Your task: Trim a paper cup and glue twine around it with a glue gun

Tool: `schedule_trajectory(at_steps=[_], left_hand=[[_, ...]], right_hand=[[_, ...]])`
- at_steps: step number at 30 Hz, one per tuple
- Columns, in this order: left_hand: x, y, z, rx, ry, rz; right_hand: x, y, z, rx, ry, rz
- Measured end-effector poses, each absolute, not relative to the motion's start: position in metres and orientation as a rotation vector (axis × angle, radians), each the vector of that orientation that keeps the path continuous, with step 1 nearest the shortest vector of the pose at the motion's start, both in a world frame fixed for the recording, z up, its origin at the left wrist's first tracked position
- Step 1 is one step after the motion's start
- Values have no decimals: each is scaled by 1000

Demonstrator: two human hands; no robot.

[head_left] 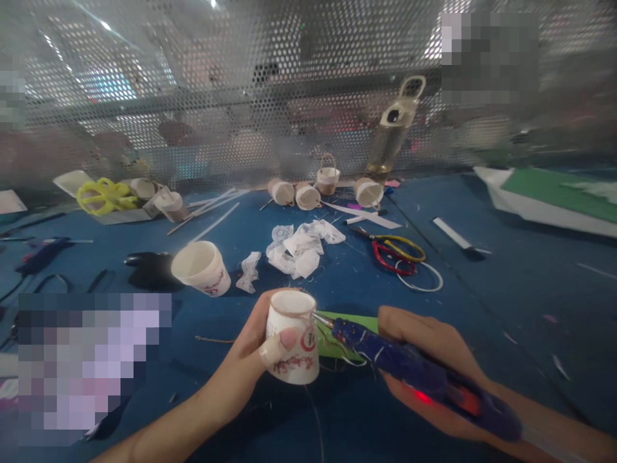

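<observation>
My left hand [260, 334] is wrapped round a white paper cup [295, 360] with red printing, its thumb pressed on the front. A thin brown cord [289, 314] runs round the cup just under its rim. In my right hand [429, 341] is a blue hot glue gun [400, 357] with a red light glowing on its body. The metal nozzle touches, or nearly touches, the cup's right side at the cord. A green sheet [344, 334] lies on the table behind the nozzle, and a loose strand of cord [216, 339] sticks out left of my left hand.
Another paper cup [202, 269] lies tilted at left. Crumpled white lace [303, 247] sits mid-table, with red-and-yellow scissors [398, 253] to its right. Several small cord-wrapped cups [308, 195] and a bottle [393, 132] stand along the perforated metal screen [241, 96]. Yellow scissors [103, 196] lie back left.
</observation>
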State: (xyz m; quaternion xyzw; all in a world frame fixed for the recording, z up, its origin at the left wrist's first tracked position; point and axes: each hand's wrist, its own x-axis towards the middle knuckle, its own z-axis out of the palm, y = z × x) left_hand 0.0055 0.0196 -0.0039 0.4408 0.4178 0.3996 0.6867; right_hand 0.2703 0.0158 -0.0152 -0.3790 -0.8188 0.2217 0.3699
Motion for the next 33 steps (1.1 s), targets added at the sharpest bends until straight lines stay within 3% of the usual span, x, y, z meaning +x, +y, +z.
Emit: schedule_trajectory(at_steps=[33], left_hand=[[14,14,-3,1095,1003,1007]], right_hand=[[265,10,-13,-942,-2105,569]])
